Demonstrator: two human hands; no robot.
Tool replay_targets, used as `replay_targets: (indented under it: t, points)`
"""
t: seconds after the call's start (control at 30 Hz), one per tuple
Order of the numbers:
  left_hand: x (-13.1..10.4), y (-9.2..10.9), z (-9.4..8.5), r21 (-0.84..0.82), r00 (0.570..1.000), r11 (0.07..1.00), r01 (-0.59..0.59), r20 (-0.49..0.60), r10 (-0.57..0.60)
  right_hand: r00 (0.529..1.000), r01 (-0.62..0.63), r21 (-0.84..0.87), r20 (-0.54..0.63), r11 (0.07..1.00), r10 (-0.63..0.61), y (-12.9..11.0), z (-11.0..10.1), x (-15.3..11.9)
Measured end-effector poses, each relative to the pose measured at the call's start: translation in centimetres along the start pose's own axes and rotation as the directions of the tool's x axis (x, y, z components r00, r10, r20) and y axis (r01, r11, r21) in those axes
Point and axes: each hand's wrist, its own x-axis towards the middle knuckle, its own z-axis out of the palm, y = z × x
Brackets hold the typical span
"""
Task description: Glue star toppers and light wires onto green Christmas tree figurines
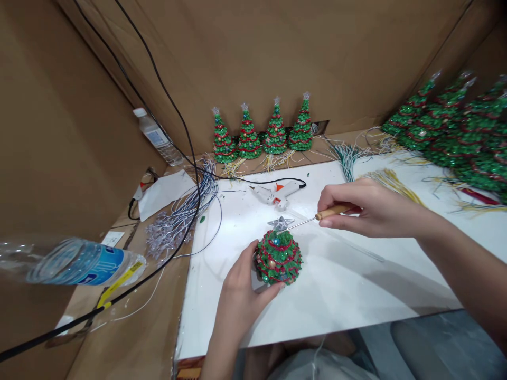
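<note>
My left hand (242,290) grips a small green Christmas tree (279,258) from its left and near side, fingers and thumb wrapped around it. Red garlands and coloured baubles decorate the tree, and a silver star (281,223) shows at its top. Closed around the wooden handle of an awl (331,211), my right hand (368,206) is to the right of the tree. The awl's thin metal shaft reaches left to just below the star; whether its tip goes into the tree cannot be made out.
Beyond the tree a white glue gun (277,195) lies on the white board (336,295). Several finished trees (249,140) line the back, more trees (467,126) stand right. Wire bundles (198,195), a water bottle (91,264) and black cables (186,132) occupy the left.
</note>
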Motion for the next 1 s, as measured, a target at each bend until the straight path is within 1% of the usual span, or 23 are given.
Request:
replay_targets:
  t: [0.1, 0.17, 0.27, 0.33, 0.47, 0.6, 0.73, 0.87, 1.0]
  points:
    - [0.0, 0.0, 0.0, 0.01, 1.0, 1.0, -0.006, -0.004, 0.006, 0.998, 0.054, -0.006, 0.028, 0.999, -0.054, 0.0, 0.0, 0.2]
    - [-0.1, 0.0, 0.1, 0.011, 1.0, 1.0, -0.006, -0.003, 0.006, 0.999, 0.036, -0.014, 0.041, 0.999, -0.036, -0.2, 0.0, 0.1]
    - [-0.2, 0.0, 0.1, 0.01, 1.0, 1.0, -0.002, -0.002, 0.002, 1.0, -0.011, -0.008, 0.021, 1.0, 0.011, -0.4, 0.0, -0.2]
    - [-0.2, 0.0, 0.1, 0.011, 1.0, 1.0, -0.003, -0.002, 0.003, 1.0, 0.002, 0.003, 0.003, 1.0, -0.002, -0.6, 0.0, -0.4]
    - [-0.2, 0.0, 0.2, 0.015, 1.0, 1.0, -0.003, -0.005, 0.003, 0.999, 0.038, -0.008, 0.01, 0.999, -0.038, -0.9, -0.2, -0.5]
    - [-0.1, 0.4, 0.3, 0.018, 1.0, 1.0, 0.019, -0.018, -0.019, 0.999, -0.005, -0.129, -0.039, 0.992, 0.0, -1.6, -0.1, -1.1]
    - [-0.1, 1.0, 0.6, 0.032, 0.996, 0.997, 0.064, -0.071, -0.061, 0.996, -0.057, -0.211, -0.074, 0.976, 0.043, -2.5, 0.2, -2.1]
    - [0.0, 1.4, 0.8, 0.042, 0.993, 0.997, 0.072, -0.1, -0.068, 0.995, -0.001, -0.314, -0.094, 0.95, -0.03, -3.0, 0.5, -2.6]
    - [0.0, 1.4, 0.9, 0.058, 0.993, 0.997, 0.056, -0.104, -0.05, 0.988, 0.043, -0.513, -0.108, 0.858, -0.114, -3.2, 0.4, -2.5]
